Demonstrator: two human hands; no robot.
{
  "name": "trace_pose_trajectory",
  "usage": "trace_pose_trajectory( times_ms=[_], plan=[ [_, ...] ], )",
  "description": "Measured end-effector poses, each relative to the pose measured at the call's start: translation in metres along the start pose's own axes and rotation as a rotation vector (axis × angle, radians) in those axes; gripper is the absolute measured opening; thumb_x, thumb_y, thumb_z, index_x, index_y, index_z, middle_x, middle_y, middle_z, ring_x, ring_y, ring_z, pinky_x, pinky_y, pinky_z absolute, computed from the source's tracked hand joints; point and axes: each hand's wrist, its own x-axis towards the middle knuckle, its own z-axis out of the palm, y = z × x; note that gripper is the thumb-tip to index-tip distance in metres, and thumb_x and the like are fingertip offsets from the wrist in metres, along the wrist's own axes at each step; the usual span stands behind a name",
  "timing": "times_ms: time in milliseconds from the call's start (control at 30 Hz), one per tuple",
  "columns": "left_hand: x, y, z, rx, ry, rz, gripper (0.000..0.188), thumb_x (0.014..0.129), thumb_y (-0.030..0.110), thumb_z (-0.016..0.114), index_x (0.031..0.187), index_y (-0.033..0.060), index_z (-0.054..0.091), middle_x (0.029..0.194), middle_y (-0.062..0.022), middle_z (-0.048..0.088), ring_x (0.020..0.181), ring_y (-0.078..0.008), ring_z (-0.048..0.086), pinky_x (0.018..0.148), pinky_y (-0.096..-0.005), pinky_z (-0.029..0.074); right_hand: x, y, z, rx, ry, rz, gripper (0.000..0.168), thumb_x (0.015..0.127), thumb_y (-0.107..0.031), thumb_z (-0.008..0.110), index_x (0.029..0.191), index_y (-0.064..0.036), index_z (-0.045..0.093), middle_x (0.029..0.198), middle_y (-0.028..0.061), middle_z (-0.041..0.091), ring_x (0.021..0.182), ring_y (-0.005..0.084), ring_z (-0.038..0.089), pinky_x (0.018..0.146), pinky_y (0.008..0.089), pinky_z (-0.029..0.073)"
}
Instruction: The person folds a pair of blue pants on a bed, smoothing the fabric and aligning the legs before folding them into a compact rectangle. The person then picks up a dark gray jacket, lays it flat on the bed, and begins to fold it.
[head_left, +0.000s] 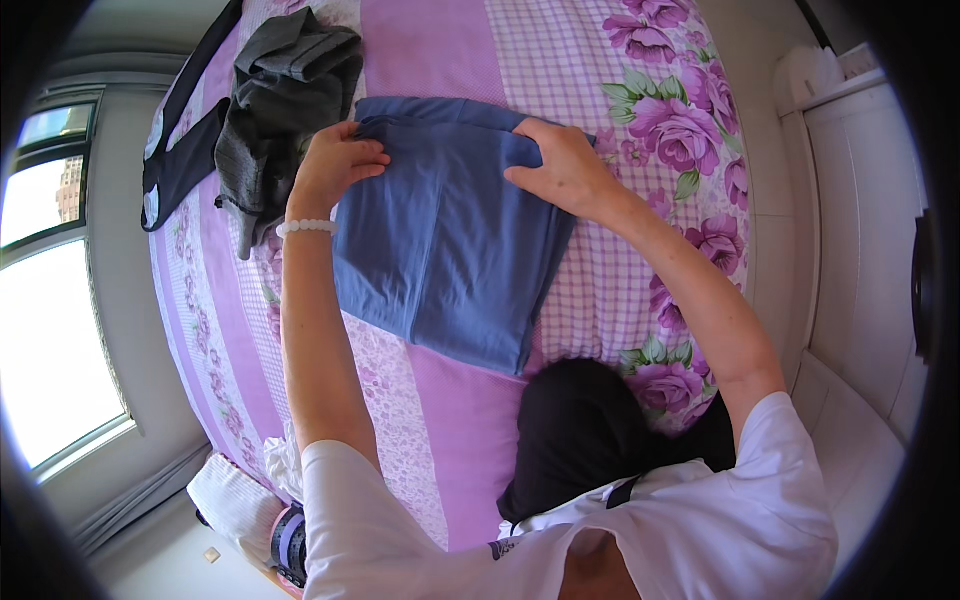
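A blue folded cloth garment (442, 232) lies flat on a bed with a purple floral and checked cover (465, 442). My left hand (337, 165), with a white bead bracelet at its wrist, pinches the garment's far left corner between thumb and fingers. At the far right part of the same garment, my right hand (559, 166) grips the edge, the thumb on top and the fingertips at the fold. Creases run down the cloth between the two hands, and its near edge rests on the cover.
Left of the blue garment lie a crumpled dark grey garment (289, 97) and a black strap-like garment (187, 165). A white cloth (283, 461) is by my left upper arm. White ribbed fabric (236, 502) sits beyond the bed's near left edge. A window (56, 337) is at far left.
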Motion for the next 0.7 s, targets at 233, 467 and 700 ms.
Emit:
trace_pose_trajectory(
  times_ms=[233, 467, 700],
  plan=[
    [-0.003, 0.012, -0.018, 0.481, 0.137, 0.188, 0.012, 0.092, 0.013, 0.061, 0.098, 0.0033, 0.065, 0.066, 0.0016, 0.057, 0.059, -0.0049, 0.053, 0.048, -0.0210, 0.039, -0.007, -0.011, -0.006, 0.053, 0.113, -0.064, 0.021, 0.082, -0.011, 0.066, 0.096, 0.005, 0.064, 0.080, 0.0212, 0.066, 0.073, 0.0320, 0.065, 0.068, 0.0386, 0.049],
    [0.031, 0.029, -0.016, 0.509, 0.122, 0.410, 0.020, 0.089, 0.016, 0.065, 0.097, -0.0032, 0.065, 0.076, -0.0033, 0.061, 0.069, -0.0094, 0.052, 0.062, -0.0248, 0.041, 0.005, -0.027, -0.030, -0.072, 0.239, -0.110, 0.014, 0.081, -0.009, 0.064, 0.084, 0.004, 0.062, 0.075, 0.0228, 0.064, 0.072, 0.0398, 0.063, 0.066, 0.0444, 0.047],
    [0.018, -0.018, 0.010, 0.726, 0.485, 0.574, 0.043, 0.093, 0.026, 0.059, 0.124, -0.0046, 0.055, 0.124, -0.0262, 0.056, 0.115, -0.0403, 0.054, 0.096, -0.0411, 0.045, -0.003, -0.012, -0.005, -0.616, 0.334, -0.199, 0.017, 0.080, -0.008, 0.065, 0.091, 0.004, 0.060, 0.094, 0.0214, 0.065, 0.093, 0.0361, 0.063, 0.076, 0.0456, 0.050]
  ],
)
